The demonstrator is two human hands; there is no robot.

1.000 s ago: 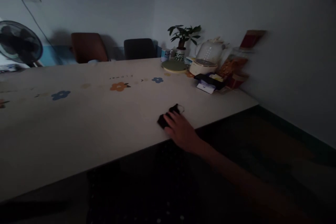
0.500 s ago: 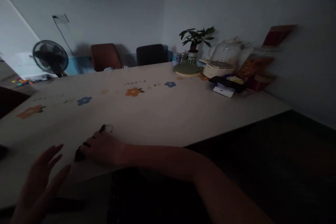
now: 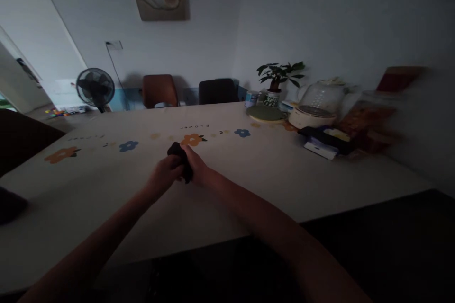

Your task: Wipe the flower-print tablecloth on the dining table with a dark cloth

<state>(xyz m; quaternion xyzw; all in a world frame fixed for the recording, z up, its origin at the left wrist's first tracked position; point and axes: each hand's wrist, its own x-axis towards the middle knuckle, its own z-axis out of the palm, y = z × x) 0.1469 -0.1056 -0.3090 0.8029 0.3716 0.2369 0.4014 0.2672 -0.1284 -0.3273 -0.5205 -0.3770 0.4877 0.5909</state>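
Note:
A small black, crumpled cloth-like item (image 3: 180, 157) is between my two hands above the middle of the table, near an orange printed flower. From its left side my left hand (image 3: 164, 173) grips it with curled fingers. On the right side my right hand (image 3: 196, 163) is closed around its edge, with the thumb side toward the far end of the table. Dim light and my fingers hide part of the item, so its exact kind cannot be made out.
The white tablecloth (image 3: 227, 208) has printed flowers. At the back right stand a potted plant (image 3: 275, 90), a green round mat (image 3: 266, 113), a glass kettle (image 3: 322, 99) and small packages (image 3: 322, 144). Beyond are two chairs (image 3: 159, 90) and a fan (image 3: 95, 87). A dark object (image 3: 10, 206) lies at the left edge.
My right hand has lifted the black item off the table and moved it farther out. My left hand, open and empty before, has come over and taken hold. The view has tilted up.

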